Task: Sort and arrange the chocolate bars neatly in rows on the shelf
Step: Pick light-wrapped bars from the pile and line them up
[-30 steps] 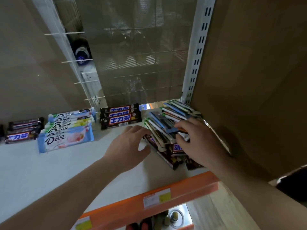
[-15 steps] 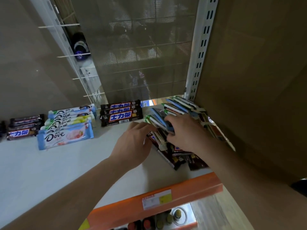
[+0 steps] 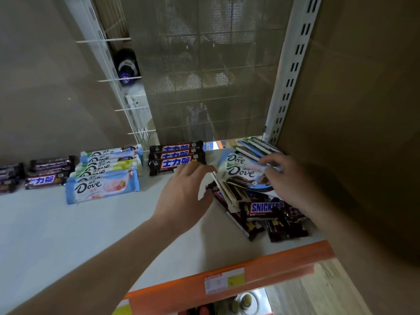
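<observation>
Right hand (image 3: 287, 180) pinches what seems one Dove bar (image 3: 244, 172) atop the right pile; left hand (image 3: 181, 196) hovers spread, empty, beside it.

A shop: slotted shelf upright (image 3: 293, 71), orange price strip (image 3: 227, 283), ranked chocolate bars (image 3: 102, 176).

A perforated metal mesh panel (image 3: 204, 71) is seen at the back, flanked by two white slotted uprights (image 3: 293, 64). White wire rods (image 3: 103, 40) are fixed to the left upright. An orange price rail (image 3: 261, 271) carries a white and yellow label (image 3: 223, 283). Below it, blurred bottle tops (image 3: 246, 300) are glimpsed.
</observation>
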{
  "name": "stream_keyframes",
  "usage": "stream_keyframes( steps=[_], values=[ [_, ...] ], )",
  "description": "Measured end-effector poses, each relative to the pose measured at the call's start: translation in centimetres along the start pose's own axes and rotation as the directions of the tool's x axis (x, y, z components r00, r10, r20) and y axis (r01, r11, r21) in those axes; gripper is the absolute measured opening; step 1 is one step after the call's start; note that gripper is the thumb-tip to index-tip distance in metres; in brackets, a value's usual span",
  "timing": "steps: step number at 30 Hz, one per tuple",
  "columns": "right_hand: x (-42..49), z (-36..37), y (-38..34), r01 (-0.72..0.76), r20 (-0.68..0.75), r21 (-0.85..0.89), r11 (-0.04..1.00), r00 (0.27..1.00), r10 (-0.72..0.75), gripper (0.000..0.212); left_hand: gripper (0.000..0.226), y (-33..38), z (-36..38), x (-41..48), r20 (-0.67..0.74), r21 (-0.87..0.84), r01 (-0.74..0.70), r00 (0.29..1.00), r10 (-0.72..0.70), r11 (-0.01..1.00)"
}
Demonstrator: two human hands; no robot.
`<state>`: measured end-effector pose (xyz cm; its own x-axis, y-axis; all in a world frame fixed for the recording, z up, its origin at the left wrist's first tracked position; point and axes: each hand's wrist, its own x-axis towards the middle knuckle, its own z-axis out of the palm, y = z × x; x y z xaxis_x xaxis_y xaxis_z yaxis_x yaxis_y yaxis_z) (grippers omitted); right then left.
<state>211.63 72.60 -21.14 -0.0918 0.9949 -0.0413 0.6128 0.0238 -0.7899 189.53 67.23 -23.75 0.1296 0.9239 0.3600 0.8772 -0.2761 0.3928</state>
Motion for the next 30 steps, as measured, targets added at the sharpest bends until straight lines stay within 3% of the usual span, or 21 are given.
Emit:
stream_keyframes(
  steps=[2,5,9,13,20,23,26,30],
  values=[
    [-0.1,-1.5,0.2,-0.028,0.023,-0.003,1.0,0.999,0.028,0.02,0.042,0.3,0.1,0.5,-0.012,-0.012,-0.011,1.0,0.01,1.0],
    [-0.4,-2.7,1.0,-0.018,0.04,-0.175,0.984,0.999,0.026,0.02,0.035,1.1,0.5,2.0,-0.026,-0.029,-0.029,0.999,0.028,0.999],
    [-1.3,-2.7,1.4,0.157,0.019,-0.415,0.896,0.986,-0.164,0.024,0.029,1.6,1.3,4.6,0.009,-0.038,-0.055,0.998,0.055,0.998],
    [-2.1,-2.0,1.0,0.407,0.163,-0.541,0.736,0.909,-0.383,0.039,0.027,2.2,1.8,7.1,0.154,0.03,-0.064,0.986,0.058,0.998],
    [-2.1,-2.4,0.8,0.382,0.118,-0.593,0.709,0.912,-0.393,0.041,0.045,3.2,2.7,7.6,0.289,0.079,-0.098,0.955,0.071,0.992],
    [-2.1,-3.9,0.9,0.263,-0.013,-0.562,0.784,0.945,-0.326,0.041,0.054,3.1,3.2,7.5,0.308,0.063,-0.081,0.95,0.058,0.995],
    [-2.1,-4.9,1.3,0.149,-0.168,-0.506,0.849,0.949,-0.267,0.035,0.06,3.2,3.5,7.3,0.325,0.072,-0.153,0.938,0.122,0.986],
    [-2.2,-5.0,1.7,0.117,-0.246,-0.44,0.891,0.938,-0.245,0.039,0.052,3.4,3.8,7.7,0.354,0.091,-0.244,0.914,0.198,0.965]
  ],
)
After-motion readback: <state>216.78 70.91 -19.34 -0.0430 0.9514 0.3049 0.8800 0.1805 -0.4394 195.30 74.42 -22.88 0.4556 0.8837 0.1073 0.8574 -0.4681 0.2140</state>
